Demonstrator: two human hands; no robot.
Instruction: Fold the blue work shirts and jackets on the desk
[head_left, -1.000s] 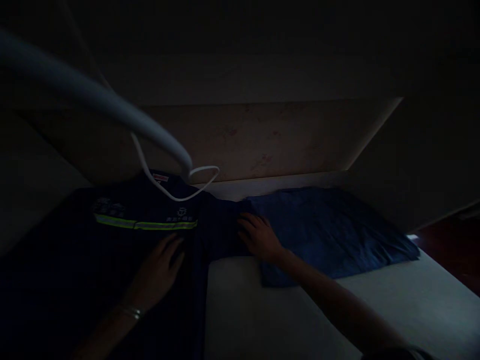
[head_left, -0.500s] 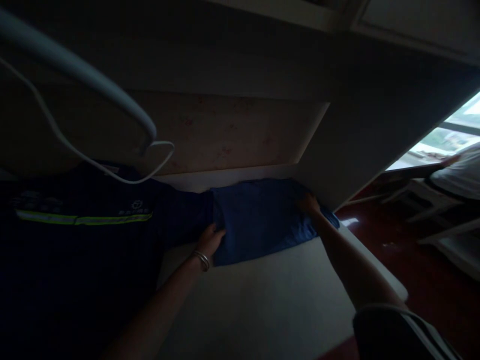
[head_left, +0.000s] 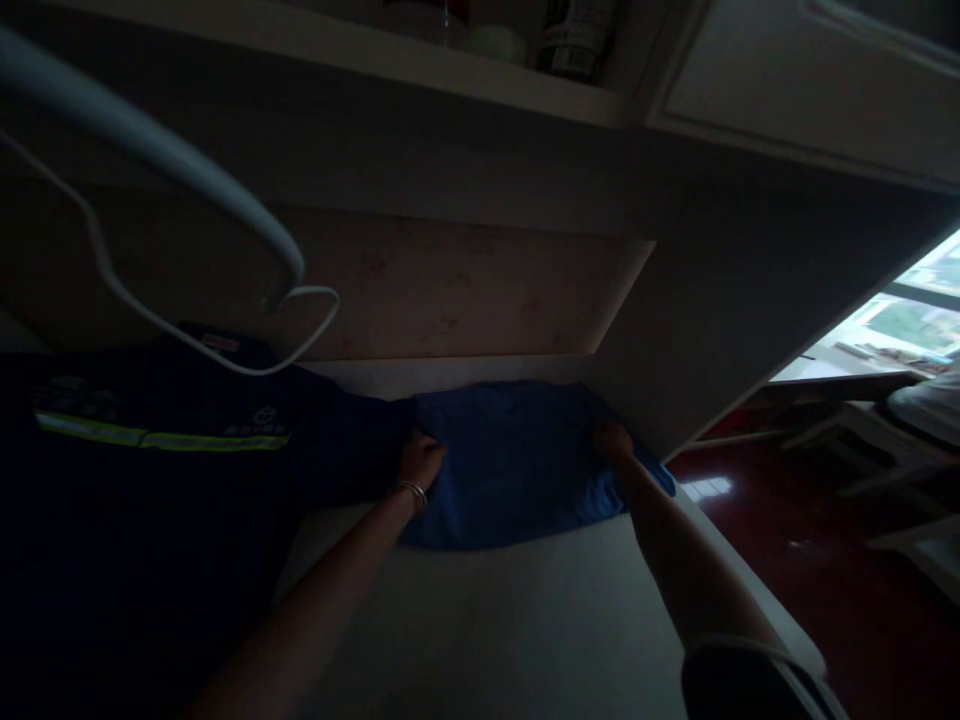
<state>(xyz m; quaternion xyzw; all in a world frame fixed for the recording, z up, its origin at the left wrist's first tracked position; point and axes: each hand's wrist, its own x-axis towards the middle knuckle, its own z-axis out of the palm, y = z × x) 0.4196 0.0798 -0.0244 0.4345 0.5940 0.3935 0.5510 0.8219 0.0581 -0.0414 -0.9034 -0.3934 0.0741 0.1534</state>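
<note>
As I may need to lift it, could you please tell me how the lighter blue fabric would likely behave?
The lighter blue fabric is probably floppy, as soft creases show near the right hand. It seems unlikely to roll or tip, since it lies spread low over the pale surface.

A pale curved bar (head_left: 157, 135) crosses the upper left, a thin white cord (head_left: 247, 372) looping below it. Overhead, a shelf (head_left: 322, 50) holds a few dim containers (head_left: 574, 40), with a faintly flowered panel (head_left: 465, 290) lower down. At right, a bright window (head_left: 911, 310) stands above pale furniture (head_left: 836, 430) and a dark red floor (head_left: 810, 570).
</note>
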